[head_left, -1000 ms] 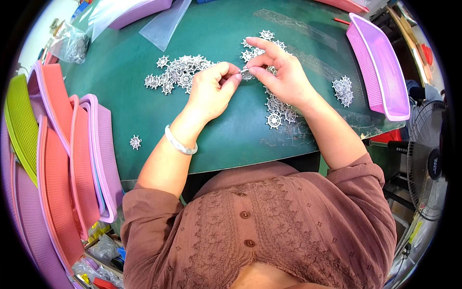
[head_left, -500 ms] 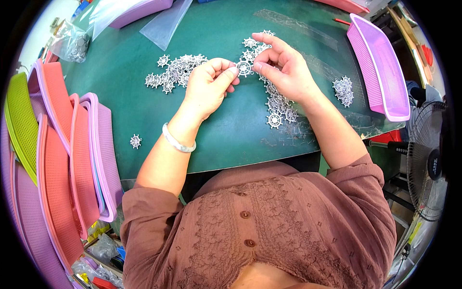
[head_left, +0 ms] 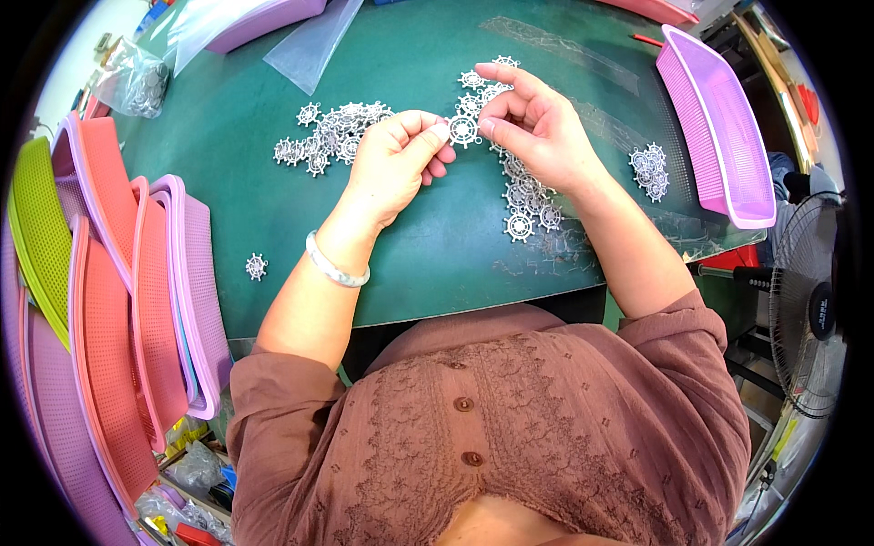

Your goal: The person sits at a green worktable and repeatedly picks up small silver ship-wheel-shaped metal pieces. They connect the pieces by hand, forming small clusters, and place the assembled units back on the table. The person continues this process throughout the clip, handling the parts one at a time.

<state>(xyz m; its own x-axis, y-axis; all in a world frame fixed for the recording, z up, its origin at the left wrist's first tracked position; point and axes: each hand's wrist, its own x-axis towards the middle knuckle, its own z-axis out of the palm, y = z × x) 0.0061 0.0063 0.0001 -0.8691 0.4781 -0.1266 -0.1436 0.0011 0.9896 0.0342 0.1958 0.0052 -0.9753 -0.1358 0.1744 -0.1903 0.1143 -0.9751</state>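
Right fingers partly hide the silver wheel pile.

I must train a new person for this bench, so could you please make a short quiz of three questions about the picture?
1. True or false: the left hand holds a silver wheel-shaped piece.
2. Which colour is the long basket on the right side of the table? A: lime green; B: purple; C: black.
3. How many bracelets can be seen?

Key: 1 true; 2 B; 3 one.

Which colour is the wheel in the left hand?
The wheel is silver; the head view shows this best.
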